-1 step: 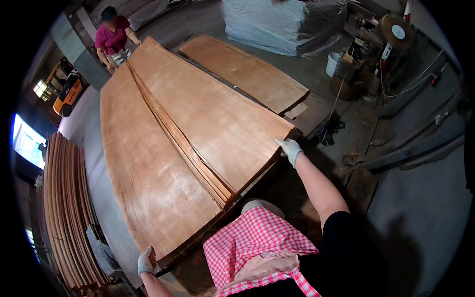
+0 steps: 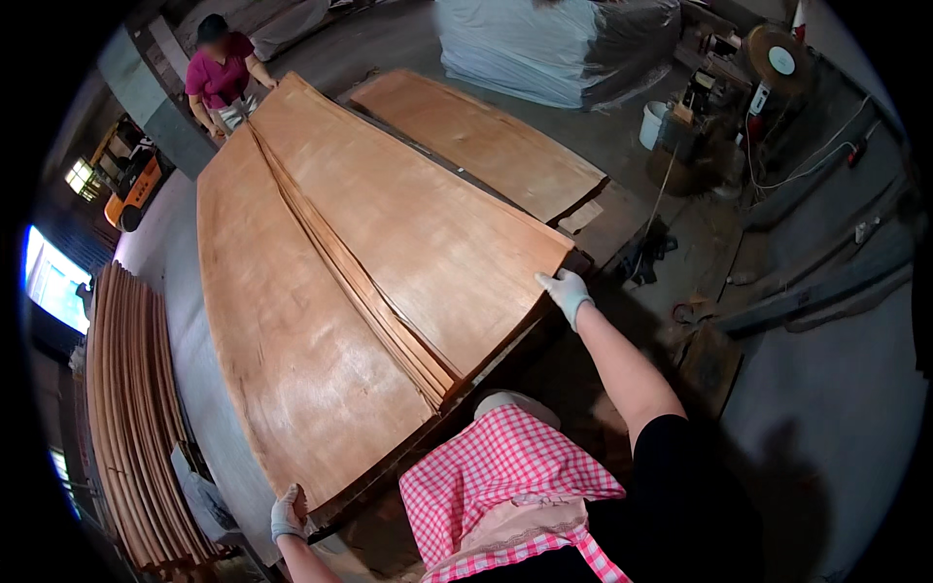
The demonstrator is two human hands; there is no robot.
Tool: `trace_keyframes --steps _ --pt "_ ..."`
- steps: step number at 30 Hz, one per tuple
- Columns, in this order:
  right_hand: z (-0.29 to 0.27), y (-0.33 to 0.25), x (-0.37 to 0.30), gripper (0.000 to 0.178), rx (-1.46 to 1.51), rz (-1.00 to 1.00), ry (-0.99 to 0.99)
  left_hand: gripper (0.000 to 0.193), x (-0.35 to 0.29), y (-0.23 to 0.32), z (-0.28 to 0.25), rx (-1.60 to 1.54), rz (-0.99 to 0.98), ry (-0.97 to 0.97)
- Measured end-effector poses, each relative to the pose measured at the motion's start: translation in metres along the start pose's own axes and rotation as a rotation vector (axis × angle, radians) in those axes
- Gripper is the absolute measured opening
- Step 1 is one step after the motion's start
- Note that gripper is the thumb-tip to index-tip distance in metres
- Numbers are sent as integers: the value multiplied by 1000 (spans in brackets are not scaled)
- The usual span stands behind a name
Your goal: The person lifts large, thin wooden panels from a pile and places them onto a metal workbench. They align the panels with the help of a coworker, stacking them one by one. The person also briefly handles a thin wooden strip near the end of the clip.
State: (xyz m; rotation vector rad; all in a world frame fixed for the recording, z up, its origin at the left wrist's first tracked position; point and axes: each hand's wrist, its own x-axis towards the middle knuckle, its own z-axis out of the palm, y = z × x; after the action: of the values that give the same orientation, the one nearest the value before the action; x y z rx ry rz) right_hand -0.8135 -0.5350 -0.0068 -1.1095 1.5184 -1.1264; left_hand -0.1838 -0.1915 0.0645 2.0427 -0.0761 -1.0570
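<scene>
Two wide brown wood veneer stacks lie side by side, the left veneer stack (image 2: 301, 360) and the right veneer stack (image 2: 418, 223). Between them runs a narrow band of layered veneer edges (image 2: 360, 282). My left hand (image 2: 289, 513), in a pale glove, grips the near left corner of the left stack, thumb on the edge. At the near right corner, my gloved right hand (image 2: 567, 291) is closed on the right stack, its thumb on top and its other fingers hidden below. How many sheets each hand holds cannot be seen.
A person in a magenta top (image 2: 222, 78) stands at the far end, hands by the veneer. Another veneer stack (image 2: 476, 141) lies beyond, to the right. Upright curved sheets (image 2: 131, 408) stand left. A white bucket (image 2: 653, 126), machinery (image 2: 700, 146) and an orange forklift (image 2: 136, 189) are farther off.
My right hand and the veneer corner in it have shifted very slightly to the left. My left hand stays in place.
</scene>
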Motion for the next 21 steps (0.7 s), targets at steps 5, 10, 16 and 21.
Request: trace_keyframes --steps 5,10,16,21 --pt "29 -8 -27 52 -120 -153 131 22 -5 5 21 -67 24 174" --pt "29 2 -15 46 -195 -66 306 15 -15 19 28 -69 90 75" --pt "5 7 21 59 -612 -7 409 12 -5 -16 46 -101 143 43" --pt "-9 2 -7 58 -663 -280 536 19 -19 -20 70 -88 193 67"
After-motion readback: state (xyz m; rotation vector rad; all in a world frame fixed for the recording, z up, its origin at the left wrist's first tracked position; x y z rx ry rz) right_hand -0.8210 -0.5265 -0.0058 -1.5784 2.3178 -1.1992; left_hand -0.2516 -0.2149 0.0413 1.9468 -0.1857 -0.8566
